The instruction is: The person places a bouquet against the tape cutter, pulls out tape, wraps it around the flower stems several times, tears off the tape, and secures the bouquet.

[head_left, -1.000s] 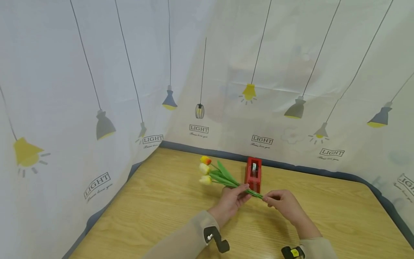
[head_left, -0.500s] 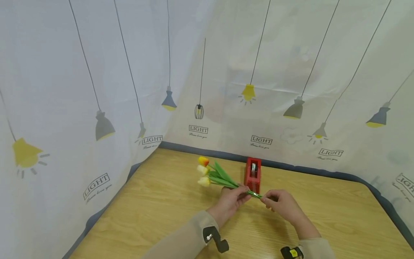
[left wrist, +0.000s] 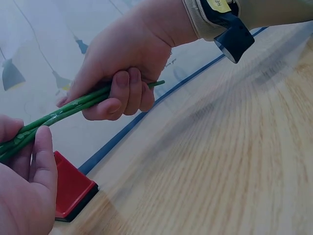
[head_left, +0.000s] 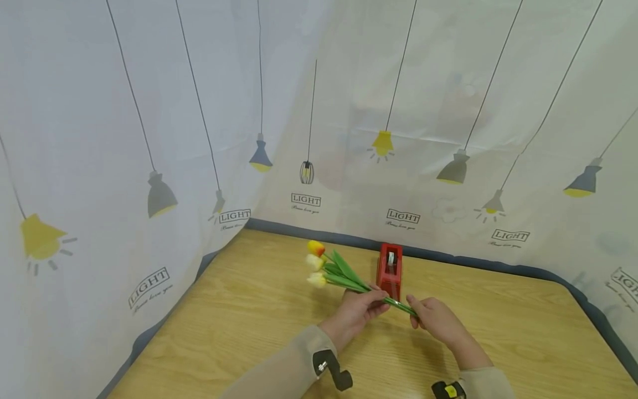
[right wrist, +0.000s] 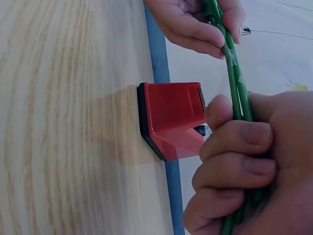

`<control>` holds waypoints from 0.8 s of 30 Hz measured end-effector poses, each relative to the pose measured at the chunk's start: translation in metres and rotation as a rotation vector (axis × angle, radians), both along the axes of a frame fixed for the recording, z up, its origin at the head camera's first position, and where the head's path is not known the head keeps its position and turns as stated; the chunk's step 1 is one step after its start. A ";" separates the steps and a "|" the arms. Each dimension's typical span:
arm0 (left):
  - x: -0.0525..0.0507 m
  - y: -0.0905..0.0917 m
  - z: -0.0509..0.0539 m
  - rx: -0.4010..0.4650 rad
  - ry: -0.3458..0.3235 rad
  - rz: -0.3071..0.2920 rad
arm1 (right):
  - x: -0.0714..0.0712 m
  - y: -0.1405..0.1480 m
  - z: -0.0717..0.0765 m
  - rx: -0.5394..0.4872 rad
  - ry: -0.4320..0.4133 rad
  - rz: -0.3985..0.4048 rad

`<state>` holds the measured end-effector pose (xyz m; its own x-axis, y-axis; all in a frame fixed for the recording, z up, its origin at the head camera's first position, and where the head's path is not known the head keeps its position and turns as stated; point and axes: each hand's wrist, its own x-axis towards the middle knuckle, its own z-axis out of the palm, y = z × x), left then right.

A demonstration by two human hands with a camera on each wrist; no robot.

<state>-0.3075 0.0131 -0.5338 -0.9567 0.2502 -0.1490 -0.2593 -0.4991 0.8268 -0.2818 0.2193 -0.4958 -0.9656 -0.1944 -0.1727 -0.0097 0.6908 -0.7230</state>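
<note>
Our right hand (head_left: 438, 321) has shifted right in the head view; it and our left hand (head_left: 351, 311) hold yellow-and-cream, green-stemmed tulips (head_left: 346, 281) near the red plastic tape dispenser (head_left: 390, 280). Left wrist: glossy clear tape (left wrist: 61, 113), binding apparently begun. Right wrist: fingers (right wrist: 234, 166) curl round stems (right wrist: 231, 63); smoothing probably remains.

Pale cloth-like sheeting (head_left: 359, 100) printed with hanging lamps, around a light wood-grain table (head_left: 239, 310).
It rises along the table's far and left sides, showing a yellow flared lamp (head_left: 382, 144) with grey rays, a grey dome-shaped lamp (head_left: 161, 194), a blue flared lamp (head_left: 261, 155) and a black wire-cage lamp (head_left: 307, 173). A black-framed "LIGHT" label (head_left: 306, 200) sits below the last. A dark blue-grey band (head_left: 309, 231) borders the table.
</note>
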 end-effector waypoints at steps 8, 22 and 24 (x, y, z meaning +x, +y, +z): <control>-0.001 -0.001 -0.002 0.008 -0.006 -0.001 | -0.002 -0.003 0.000 0.054 0.058 -0.011; -0.001 -0.002 0.000 0.006 -0.032 0.020 | -0.001 0.002 0.005 0.047 0.135 0.064; -0.001 -0.002 0.001 0.000 -0.031 0.023 | 0.000 0.003 0.006 0.043 0.151 0.063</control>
<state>-0.3083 0.0115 -0.5332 -0.9572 0.2278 -0.1786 -0.2730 -0.5054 0.8185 -0.2820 0.2220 -0.4898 -0.9672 -0.2513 -0.0365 -0.1602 0.7156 -0.6799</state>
